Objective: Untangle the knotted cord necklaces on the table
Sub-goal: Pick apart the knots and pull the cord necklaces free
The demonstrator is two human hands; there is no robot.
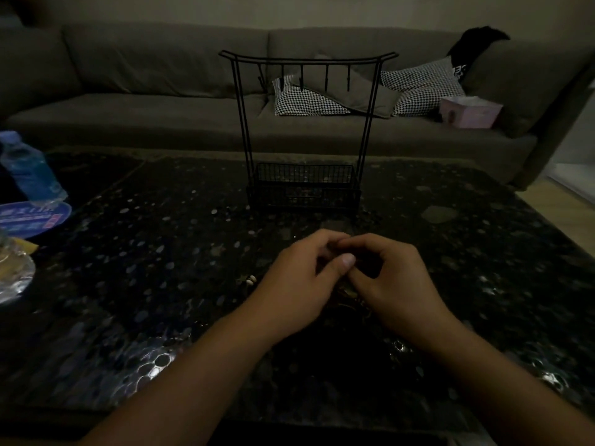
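Note:
The room is dim. My left hand (301, 278) and my right hand (392, 278) meet fingertip to fingertip over the middle of the dark speckled table (145, 268). Both have curled fingers that pinch the knotted cord necklaces (349, 299), a thin dark tangle that hangs below and between the hands and is mostly hidden by them. A few small pale beads (250, 280) of the tangle show just left of my left hand, on the table.
A black wire jewellery stand (304, 130) with hooks and a basket base stands behind the hands. At the left edge are a blue water bottle (27, 169), a round blue lid (32, 217) and a clear plastic wrapper (13, 275). A sofa with checked cushions (306, 98) lies beyond.

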